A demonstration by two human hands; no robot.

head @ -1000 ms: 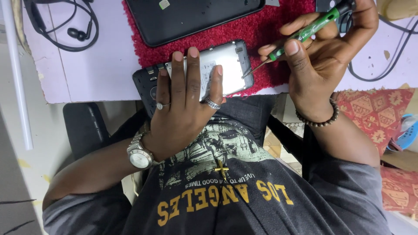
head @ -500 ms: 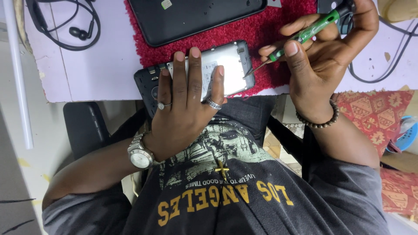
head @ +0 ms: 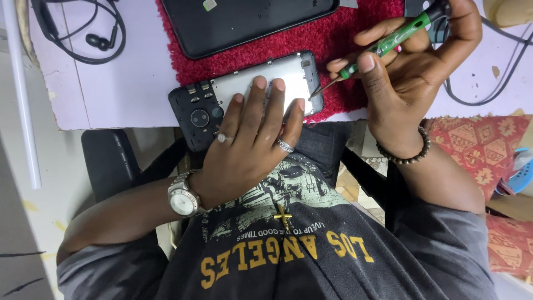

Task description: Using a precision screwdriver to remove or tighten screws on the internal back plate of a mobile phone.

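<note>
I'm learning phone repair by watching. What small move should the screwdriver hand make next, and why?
Probably seat the tip squarely and turn. The right hand holds the green screwdriver tilted, its tip at the corner of the opened phone, while the left hand presses the phone flat on the red mat.

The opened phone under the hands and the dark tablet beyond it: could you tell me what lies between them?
Only a strip of red mat separates the opened phone from the dark tablet in the head view.

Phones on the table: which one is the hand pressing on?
The silver-backed phone nearest the person: the left hand lies flat on it. The black phone farther back lies untouched on the red mat.
</note>
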